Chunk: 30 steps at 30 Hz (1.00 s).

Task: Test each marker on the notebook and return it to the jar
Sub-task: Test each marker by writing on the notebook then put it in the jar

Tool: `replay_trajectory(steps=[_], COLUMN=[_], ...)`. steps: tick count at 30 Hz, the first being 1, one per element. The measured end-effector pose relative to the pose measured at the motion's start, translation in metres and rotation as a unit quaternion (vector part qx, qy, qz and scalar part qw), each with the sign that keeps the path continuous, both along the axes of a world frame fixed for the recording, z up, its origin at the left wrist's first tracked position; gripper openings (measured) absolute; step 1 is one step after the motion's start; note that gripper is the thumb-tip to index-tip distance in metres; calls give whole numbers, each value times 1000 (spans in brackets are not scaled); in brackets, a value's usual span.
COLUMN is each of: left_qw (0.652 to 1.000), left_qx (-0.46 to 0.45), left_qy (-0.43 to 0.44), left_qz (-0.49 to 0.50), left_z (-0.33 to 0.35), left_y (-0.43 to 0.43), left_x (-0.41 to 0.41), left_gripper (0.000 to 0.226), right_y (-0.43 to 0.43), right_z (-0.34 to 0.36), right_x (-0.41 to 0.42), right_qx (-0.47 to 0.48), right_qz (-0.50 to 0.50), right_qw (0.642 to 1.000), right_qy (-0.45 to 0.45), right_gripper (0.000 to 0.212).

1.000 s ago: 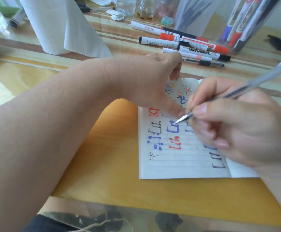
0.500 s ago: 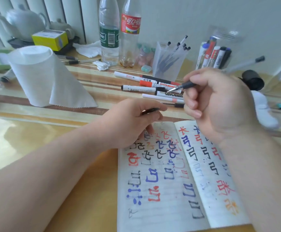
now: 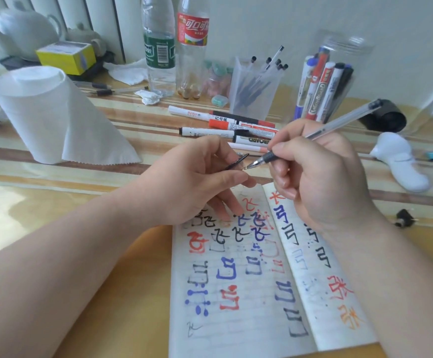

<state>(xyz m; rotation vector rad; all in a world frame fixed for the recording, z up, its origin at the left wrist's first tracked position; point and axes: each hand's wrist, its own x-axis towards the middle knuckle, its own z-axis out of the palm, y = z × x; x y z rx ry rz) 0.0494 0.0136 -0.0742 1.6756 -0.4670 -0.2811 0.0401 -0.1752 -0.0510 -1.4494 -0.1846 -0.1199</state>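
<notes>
An open lined notebook (image 3: 238,313) covered in red, blue and black test marks lies on the table in front of me. My right hand (image 3: 321,177) grips a clear gel pen (image 3: 339,125) above the notebook's top edge, its tip pointing left. My left hand (image 3: 197,182) pinches a small black pen cap (image 3: 237,162) just in front of that tip, a short gap between them. A clear jar (image 3: 344,73) at the back right holds several markers. More markers (image 3: 225,127) lie loose on the table behind my hands.
A frosted cup of pens (image 3: 254,89) stands beside the jar. Two plastic bottles (image 3: 158,47) stand behind it. A paper towel roll (image 3: 47,115) is at the left, a teapot and yellow box (image 3: 65,56) behind it. A white object (image 3: 401,164) and black cylinder (image 3: 383,117) lie at the right.
My right hand lifted the pen off the page and brought its tip toward the cap in my left hand, which rose from the notebook. The view tilted up.
</notes>
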Motion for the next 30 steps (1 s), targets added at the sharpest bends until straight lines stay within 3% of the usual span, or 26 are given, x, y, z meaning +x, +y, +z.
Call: replay_trajectory(steps=[9,20,30], left_qw=[994,987,975], left_qx=[62,38,102], left_qy=[-90,-146,-173], left_qz=[12,53,99], left_z=[2,4,2], left_y=[1,5,6], left_x=[0,-2,-5], left_gripper=[9,10,14], right_y=[-2,4,9], right_z=[2,-6,-13], right_x=[1,-2,0], right_qx=[47,-39,-67], right_qz=[-16,44,32], right_qw=[999,998,996], right_qy=[-22,-29,43], right_gripper=[18,10,43])
